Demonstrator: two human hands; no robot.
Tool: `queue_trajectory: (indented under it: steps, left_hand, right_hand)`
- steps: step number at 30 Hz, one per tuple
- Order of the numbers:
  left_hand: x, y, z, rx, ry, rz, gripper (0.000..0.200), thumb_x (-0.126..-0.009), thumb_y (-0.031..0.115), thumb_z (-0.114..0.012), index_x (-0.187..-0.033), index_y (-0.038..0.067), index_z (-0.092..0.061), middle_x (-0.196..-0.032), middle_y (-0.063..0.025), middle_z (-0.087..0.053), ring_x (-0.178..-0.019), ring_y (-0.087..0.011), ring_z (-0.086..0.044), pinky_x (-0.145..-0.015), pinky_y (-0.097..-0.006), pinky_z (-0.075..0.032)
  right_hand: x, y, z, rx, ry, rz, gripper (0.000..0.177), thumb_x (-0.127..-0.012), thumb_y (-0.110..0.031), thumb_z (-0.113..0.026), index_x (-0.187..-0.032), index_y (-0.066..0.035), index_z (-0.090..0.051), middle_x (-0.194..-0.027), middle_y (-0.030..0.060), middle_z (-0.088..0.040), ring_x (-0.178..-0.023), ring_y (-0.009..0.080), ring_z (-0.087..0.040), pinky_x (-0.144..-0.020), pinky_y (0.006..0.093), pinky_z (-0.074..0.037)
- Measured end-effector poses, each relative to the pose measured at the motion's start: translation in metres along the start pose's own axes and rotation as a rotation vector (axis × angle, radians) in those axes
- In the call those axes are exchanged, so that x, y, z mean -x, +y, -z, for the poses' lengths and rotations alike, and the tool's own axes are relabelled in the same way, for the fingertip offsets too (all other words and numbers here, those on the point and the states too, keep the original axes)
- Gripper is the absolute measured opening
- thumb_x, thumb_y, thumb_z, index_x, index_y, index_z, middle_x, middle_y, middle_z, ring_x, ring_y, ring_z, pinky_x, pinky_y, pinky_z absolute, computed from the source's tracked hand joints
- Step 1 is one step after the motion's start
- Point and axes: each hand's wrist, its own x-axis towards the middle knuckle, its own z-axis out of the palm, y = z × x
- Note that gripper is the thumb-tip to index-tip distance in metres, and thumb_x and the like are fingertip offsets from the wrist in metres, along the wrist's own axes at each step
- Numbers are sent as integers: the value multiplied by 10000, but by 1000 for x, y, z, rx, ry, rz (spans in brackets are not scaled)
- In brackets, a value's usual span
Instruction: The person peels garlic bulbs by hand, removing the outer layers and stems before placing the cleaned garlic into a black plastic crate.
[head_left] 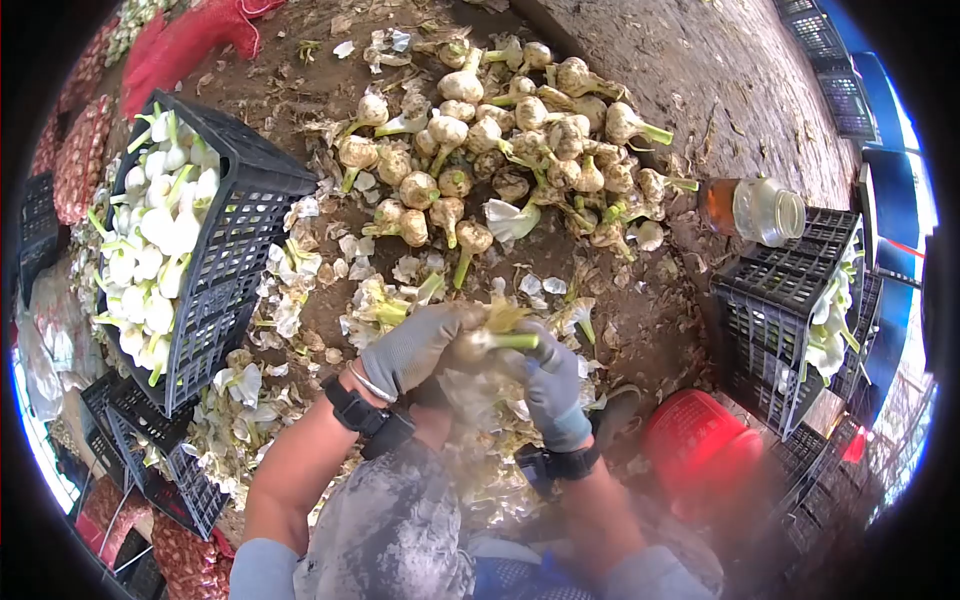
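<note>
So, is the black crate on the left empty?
No, the black crate is filled with white peeled garlic bulbs.

No readable text, labels, brands, numbers or signs anywhere in view.

— Can you make out the garlic bulb (pixel 470 348)?
— Barely. The left hand (pixel 415 345) and right hand (pixel 552 385) cover most of it.
— The red bucket (pixel 695 445)?
— Blurred. And the mesh sack (pixel 80 160) is cut off by the lens's dark rim.
</note>
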Motion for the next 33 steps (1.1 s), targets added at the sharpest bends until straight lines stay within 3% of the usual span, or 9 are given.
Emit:
queue_trajectory:
  steps: [7, 12, 14, 17, 23, 26, 29, 31, 33]
  left_hand:
    - [23, 39, -22, -407, 373, -275, 223, -932, 206, -654, -1011, -2, -666, -881, 15, -636, -807, -47, -537, -714, -208, -436]
    - [54, 45, -14, -521, 362, -470, 189, -954, 183, -658, -1015, 6, -636, -858, 31, -614, -791, -45, -523, -718, -216, -446]
    - [54, 47, -9, -561, 387, -513, 206, -960, 195, -672, -1021, 6, -618, -838, 37, -602, -774, -46, -516, -694, -216, -447]
    - [44, 51, -7, -1544, 490, -388, 433, -863, 298, -722, -1156, 6, -595, -1168, -192, -634, -979, -302, -644, -861, -415, -508]
    - [25, 36, -35, -1280, 189, -751, 336, -809, 231, -681, -1074, 28, -638, -1190, -192, -615, -979, -382, -610, -838, -443, -491]
    - [26, 37, -27, -1313, 129, -360, 294, -751, 206, -742, -1017, 94, -685, -1254, -188, -579, -1126, -379, -565, -946, -407, -459]
    - [41, 29, -12, -1412, 86, -275, 326, -778, 322, -742, -997, 85, -694, -1168, -186, -622, -1098, -367, -586, -938, -406, -456]
    - [46, 19, -3, -1847, 442, -609, 467, -820, 496, -704, -1010, 69, -699, -1021, -173, -661, -1061, -340, -610, -948, -406, -445]
    - [44, 19, -9, -1758, 517, -714, 614, -840, 626, -641, -1018, 41, -700, -919, -170, -668, -983, -330, -640, -892, -417, -472]
  right_hand:
    - [-8, 10, 20, 304, 159, 21, 193, -970, -173, -606, -986, -5, -700, -870, 21, -694, -801, 76, -629, -763, 220, -499]
    - [-26, 4, 32, -694, 346, -148, 179, -1001, -125, -537, -1107, -3, -613, -1015, 69, -651, -868, 167, -633, -825, 388, -567]
    - [-22, 6, 35, -578, 321, -28, 217, -1013, -174, -525, -1087, 4, -625, -994, 76, -660, -873, 155, -633, -805, 352, -551]
    - [-14, 0, 26, -346, 333, 72, 274, -1024, -250, -534, -1016, 2, -640, -930, 72, -672, -816, 130, -632, -712, 281, -517]
    - [-2, -2, -1, -98, 325, 202, 233, -1007, -208, -548, -962, 2, -639, -775, 23, -570, -682, 127, -570, -619, 283, -487]
    - [-2, 4, 12, -21, 363, 153, 276, -1004, -270, -567, -945, -10, -637, -796, 22, -584, -664, 103, -566, -598, 260, -481]
    - [-7, -1, 19, -217, 442, 73, 272, -991, -301, -612, -916, -41, -635, -779, 19, -610, -635, 90, -571, -581, 241, -475]
    - [-7, -4, 17, -304, 480, 73, 261, -987, -294, -622, -898, -48, -630, -744, 9, -605, -623, 84, -567, -574, 238, -467]
    - [-4, -10, 6, 92, 467, 136, 219, -979, -258, -639, -888, -60, -623, -687, -17, -589, -593, 74, -555, -561, 225, -444]
